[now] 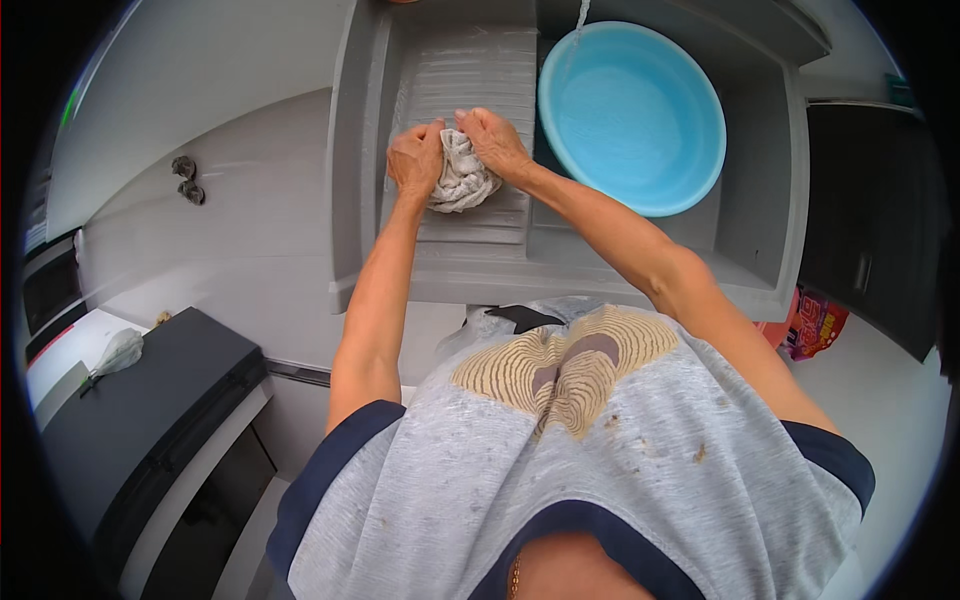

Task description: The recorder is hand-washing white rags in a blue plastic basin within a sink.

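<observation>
A crumpled, whitish cloth point(463, 180) is bunched on the ribbed washboard point(469, 71) at the left of a grey laundry sink point(757, 165). My left hand point(416, 157) grips the cloth along its left side, fingers curled out of sight. On its upper right, my right hand point(495, 142) is closed around another part of it. Right of the washboard, a light-blue plastic basin point(634, 112) sits in the sink's deeper bowl. A thin stream of water point(581, 22) falls into it from the top edge; the tap itself is out of view.
A dark cabinet point(870, 217) stands at the right, with a brightly printed packet point(817, 326) on the floor near it. Lower left is a dark-topped unit point(157, 397) bearing a knotted plastic bag point(118, 351). Two small dark objects point(187, 180) appear left of the sink.
</observation>
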